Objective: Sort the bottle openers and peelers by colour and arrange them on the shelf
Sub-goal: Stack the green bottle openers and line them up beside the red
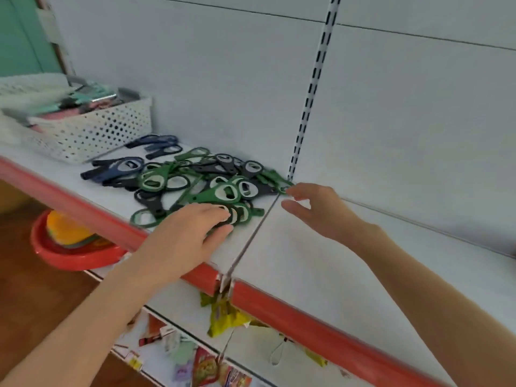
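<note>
Left hand point(192, 233): bare, slim fingers, nails short and plain where seen. Left forearm point(83, 317): bare along whole visible length, wrist included, smooth, slender, cut off by lower-left corner. Right hand point(315, 210): bare, slim fingers, nails too blurred to judge. Right forearm point(432, 280): bare along whole visible length, wrist included, slender, broadening toward lower-right edge, cut off there. Upper arms, shoulders, clothing out of view. Slight blur over both hands; finer surface detail unreadable.
</note>
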The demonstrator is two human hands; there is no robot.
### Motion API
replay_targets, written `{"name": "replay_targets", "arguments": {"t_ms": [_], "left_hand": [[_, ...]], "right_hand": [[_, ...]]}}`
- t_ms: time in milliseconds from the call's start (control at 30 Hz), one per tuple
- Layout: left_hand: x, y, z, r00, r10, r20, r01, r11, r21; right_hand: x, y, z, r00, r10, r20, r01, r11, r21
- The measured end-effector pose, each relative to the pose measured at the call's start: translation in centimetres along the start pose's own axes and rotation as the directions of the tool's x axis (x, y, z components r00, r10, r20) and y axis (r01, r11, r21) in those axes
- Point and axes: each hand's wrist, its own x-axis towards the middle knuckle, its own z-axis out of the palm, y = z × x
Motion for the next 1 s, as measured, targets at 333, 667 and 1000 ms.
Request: {"name": "replay_targets", "arguments": {"t_ms": [333,667,1000], "left_hand": [[-1.6,-8.6,-2.7,0.999,0.019,-0.048,-0.022,0.997,-0.079],[0.3,-9.4,-2.9,0.973,-0.059,-0.225,-0.005,0.962,-0.273],[3.7,-4.8,-3.5,0.966,-0.212,0.151,0.245,0.544,-0.803]], "right_hand": [[8.6,-5.8,6.7,0.972,0.234,0.011,-0.231,0.964,-0.130],[7.5,-3.8,3.2,0.897,0.409,-0.167,-0.314,0.857,0.409],[7.1,-7.6,1.4,0.995,0.078,0.059,-0.096,0.882,0.462]]}}
